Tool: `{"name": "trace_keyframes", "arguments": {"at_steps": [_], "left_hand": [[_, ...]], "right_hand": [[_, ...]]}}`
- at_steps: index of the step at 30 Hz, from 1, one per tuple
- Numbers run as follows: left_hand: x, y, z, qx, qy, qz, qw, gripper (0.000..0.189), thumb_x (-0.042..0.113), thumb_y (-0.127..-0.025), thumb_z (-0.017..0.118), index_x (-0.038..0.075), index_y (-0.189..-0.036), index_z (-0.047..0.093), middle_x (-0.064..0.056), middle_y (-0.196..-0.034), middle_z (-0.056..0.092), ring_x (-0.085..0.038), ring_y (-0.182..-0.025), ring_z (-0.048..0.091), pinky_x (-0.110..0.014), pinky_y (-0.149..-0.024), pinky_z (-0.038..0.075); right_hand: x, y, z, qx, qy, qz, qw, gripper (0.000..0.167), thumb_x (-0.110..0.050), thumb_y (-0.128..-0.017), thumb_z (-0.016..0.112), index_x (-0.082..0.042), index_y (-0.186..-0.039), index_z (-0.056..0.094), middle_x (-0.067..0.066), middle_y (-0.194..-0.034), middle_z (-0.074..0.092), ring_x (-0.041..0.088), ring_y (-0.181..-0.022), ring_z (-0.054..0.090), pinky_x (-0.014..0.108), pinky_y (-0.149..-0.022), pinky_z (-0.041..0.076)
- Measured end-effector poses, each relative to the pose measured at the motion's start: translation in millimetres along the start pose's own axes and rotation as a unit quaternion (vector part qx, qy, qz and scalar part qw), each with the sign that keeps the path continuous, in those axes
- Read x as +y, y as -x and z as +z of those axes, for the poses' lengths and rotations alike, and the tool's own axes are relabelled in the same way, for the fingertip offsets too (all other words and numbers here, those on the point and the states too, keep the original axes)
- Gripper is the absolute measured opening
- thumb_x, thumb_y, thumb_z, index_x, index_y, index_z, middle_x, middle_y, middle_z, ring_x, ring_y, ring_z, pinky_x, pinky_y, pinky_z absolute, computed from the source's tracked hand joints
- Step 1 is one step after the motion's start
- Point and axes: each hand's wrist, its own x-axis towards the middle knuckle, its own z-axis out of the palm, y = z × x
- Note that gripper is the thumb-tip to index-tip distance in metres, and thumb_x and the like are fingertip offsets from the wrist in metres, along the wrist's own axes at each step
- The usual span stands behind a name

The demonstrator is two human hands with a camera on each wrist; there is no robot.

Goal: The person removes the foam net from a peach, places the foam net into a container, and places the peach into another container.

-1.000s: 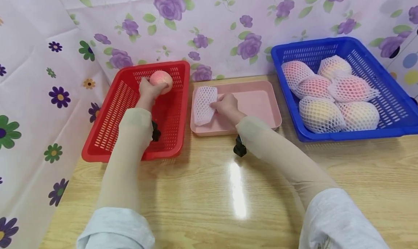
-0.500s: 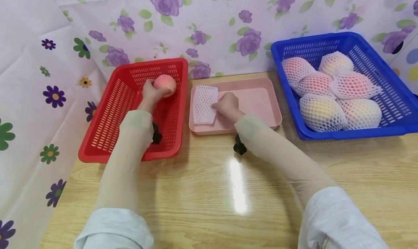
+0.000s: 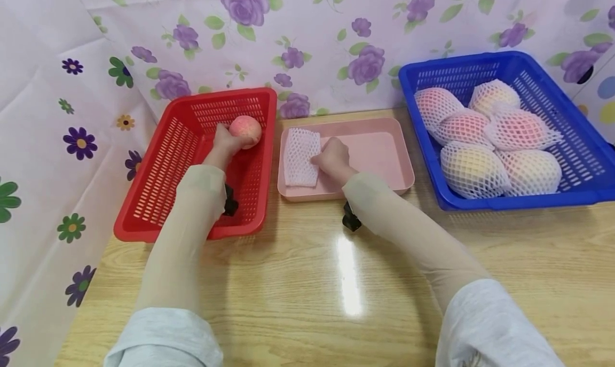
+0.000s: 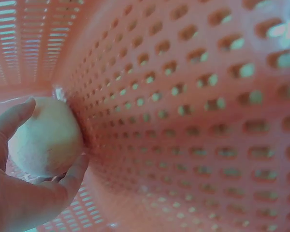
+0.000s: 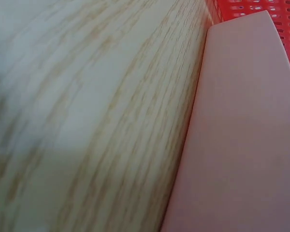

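Observation:
In the far right corner of the red basket (image 3: 261, 207), my left hand (image 3: 223, 145) holds a pink-and-yellow peach (image 3: 247, 131). The left wrist view shows thumb and fingers around the peach (image 4: 48, 140), close against the basket wall (image 4: 183, 121). Over the pink tray (image 3: 379, 148), my right hand (image 3: 333, 156) pinches the right edge of a flattened white foam net sleeve (image 3: 300, 158). Its fingertips are partly hidden in the head view. Only the outer side of the tray (image 5: 241, 125) and tabletop appear in the right wrist view, without the hand.
A blue basket (image 3: 528, 201) at the right contains several fruits in foam nets (image 3: 473, 169). All containers stand on a wooden table (image 3: 288, 292), with a flowered cloth (image 3: 326, 46) hanging behind and another at the left.
My left hand has moved slightly right and lower in the head view, carrying the peach deeper into the basket's corner. The right hand stays nearly still while the sleeve lies flatter.

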Motion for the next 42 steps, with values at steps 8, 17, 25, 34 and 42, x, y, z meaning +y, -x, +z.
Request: {"name": "trace_keyframes", "arguments": {"at_steps": [8, 17, 25, 34, 42], "left_hand": [[16.8, 5.0, -9.9, -0.032, -0.026, -0.030, 0.9987, 0.086, 0.023, -0.089, 0.064, 0.009, -0.149, 0.004, -0.015, -0.154, 0.018, -0.027, -0.139, 0.024, -0.042, -0.118, 0.023], [51.4, 31.1, -36.9, -0.060, -0.051, -0.065, 0.9948, 0.089, 0.041, -0.085, 0.067, 0.018, -0.150, 0.010, -0.005, -0.146, 0.027, -0.026, -0.136, 0.028, -0.042, -0.112, 0.034], [83.4, 54.3, -43.9, -0.044, -0.061, -0.039, 0.9964, 0.085, 0.045, -0.087, 0.063, 0.014, -0.149, 0.013, -0.005, -0.143, 0.028, -0.023, -0.133, 0.032, -0.035, -0.110, 0.038], [112.8, 87.6, -32.0, -0.072, 0.031, 0.010, 0.9968, 0.080, 0.038, -0.088, 0.064, 0.016, -0.150, 0.018, -0.003, -0.154, 0.026, -0.021, -0.134, 0.039, -0.032, -0.108, 0.040], [120.9, 118.9, -14.7, -0.097, 0.125, 0.047, 0.9863, 0.065, 0.022, -0.091, 0.061, 0.014, -0.146, 0.027, -0.005, -0.150, 0.033, -0.024, -0.132, 0.043, -0.031, -0.107, 0.041]], "right_hand": [[7.6, -2.3, -4.3, -0.004, 0.000, -0.008, 1.0000, 0.017, -0.014, -0.080, 0.073, -0.002, -0.088, 0.063, 0.006, -0.077, 0.061, 0.022, -0.077, 0.057, 0.033, -0.081, 0.052], [4.3, 5.4, -9.9, -0.015, 0.002, -0.019, 0.9997, 0.012, -0.015, -0.083, 0.070, -0.002, -0.084, 0.068, 0.002, -0.069, 0.061, 0.018, -0.070, 0.057, 0.030, -0.078, 0.052], [-7.5, 15.9, -26.7, -0.020, -0.026, -0.038, 0.9987, 0.009, -0.012, -0.085, 0.068, -0.004, -0.082, 0.065, 0.001, -0.061, 0.059, 0.012, -0.053, 0.056, 0.024, -0.065, 0.051], [-26.1, 37.2, -55.6, -0.034, -0.050, -0.092, 0.9939, 0.009, -0.012, -0.086, 0.066, -0.003, -0.087, 0.062, 0.005, -0.080, 0.063, 0.010, -0.060, 0.057, 0.021, -0.059, 0.053], [-33.6, 59.2, -89.5, -0.032, -0.043, -0.111, 0.9924, 0.025, -0.019, -0.088, 0.066, -0.001, -0.106, 0.064, 0.014, -0.107, 0.065, 0.023, -0.092, 0.061, 0.033, -0.080, 0.054]]}}
